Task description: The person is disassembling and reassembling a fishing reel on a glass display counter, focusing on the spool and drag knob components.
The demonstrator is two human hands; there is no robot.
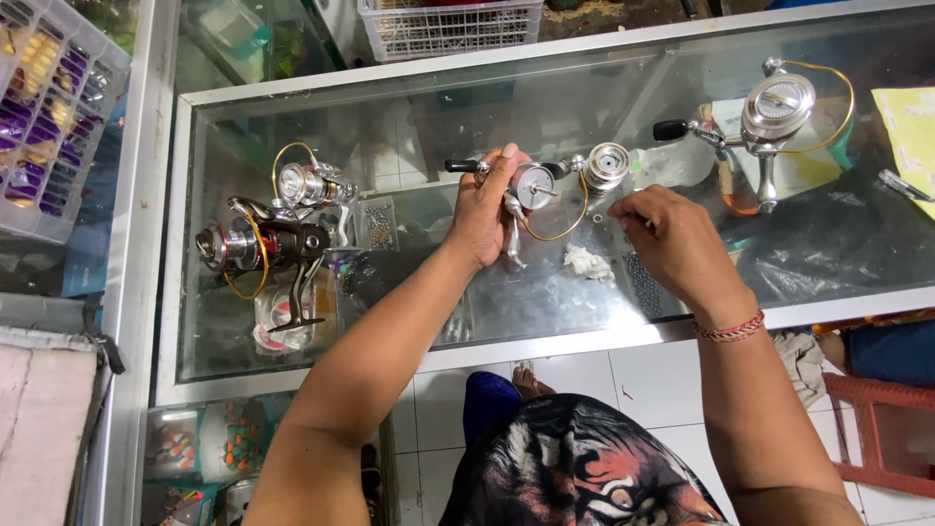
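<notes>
Above the glass tabletop (pixel 682 321), the left hand (pixel 482 209) holds a silver fishing reel (pixel 534 187) in a closed grip, steadying it, while the right hand (pixel 672 239) pinches something too small to identify; its detached spool (pixel 607 164) lies just beyond.

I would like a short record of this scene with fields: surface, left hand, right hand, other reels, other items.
surface: glass counter over a display case
left hand: left hand grips a silver spinning reel with its spool off
right hand: right hand pinches a small part, too small to identify
loose part: silver spool lies beside the held reel
other reels: dark reel, silver reel, large silver reel
other items: white tissue, wire basket
</notes>
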